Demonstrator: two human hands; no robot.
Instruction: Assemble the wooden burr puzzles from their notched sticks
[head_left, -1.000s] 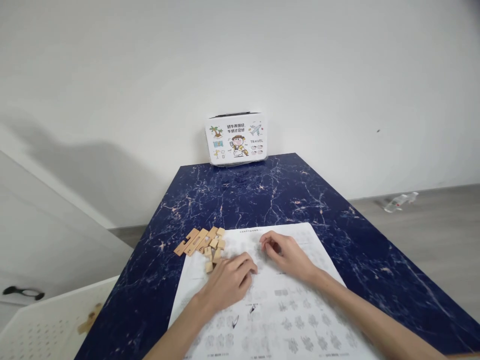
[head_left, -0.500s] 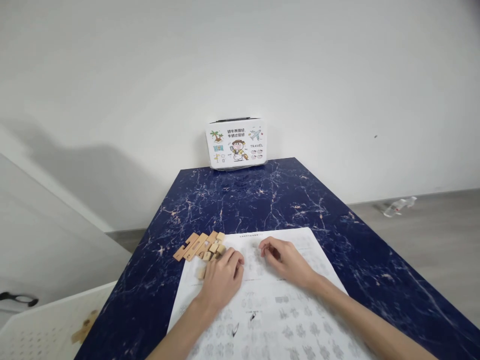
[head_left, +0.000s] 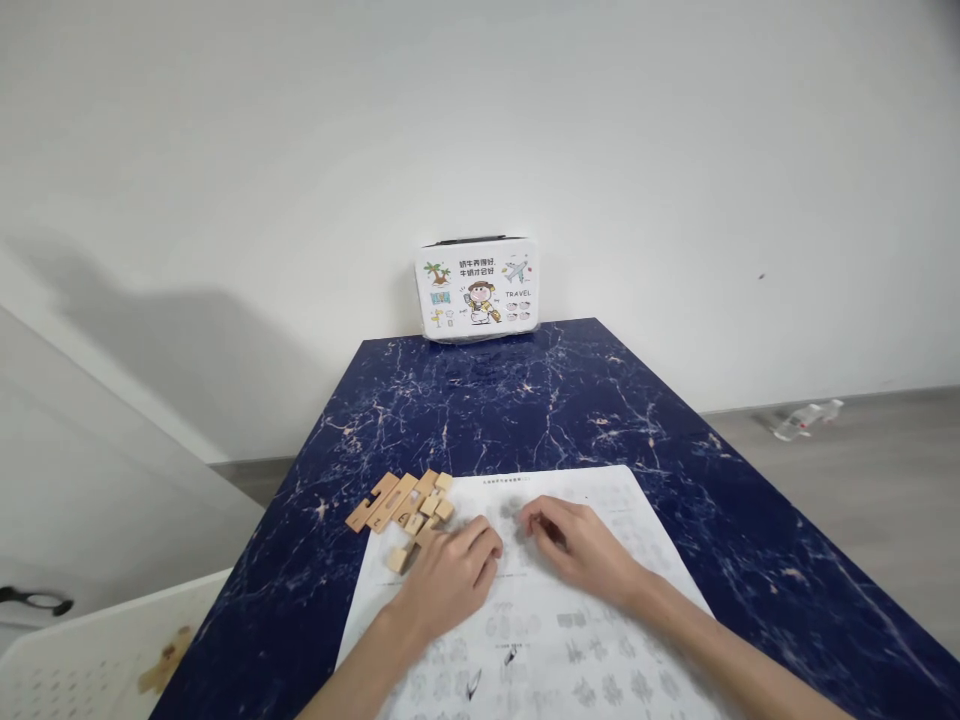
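Note:
My left hand point(head_left: 454, 572) rests low over a printed paper sheet point(head_left: 540, 622), its fingers curled together and pointing right. Just left of it lie small pale wooden blocks point(head_left: 431, 506), and one block point(head_left: 397, 559) sits nearer the wrist. Behind these, flat notched wooden pieces point(head_left: 394, 502) with dark marks lie side by side over the sheet's upper left corner. My right hand point(head_left: 574, 540) is on the sheet's upper part, fingers bent in towards the thumb. A gap of paper separates the two hands. Whatever either hand may hold is hidden by the fingers.
A white case point(head_left: 480, 290) with cartoon prints stands against the wall at the far end of the blue marbled table point(head_left: 480, 410). Left and below is a white perforated basket point(head_left: 90, 660) with a brown item. A clear bottle point(head_left: 799, 421) lies on the floor at right.
My left hand has slid slightly right, away from the blocks, uncovering more of them. The right hand keeps nearly the same place and curled shape. The whole view has shifted slightly.

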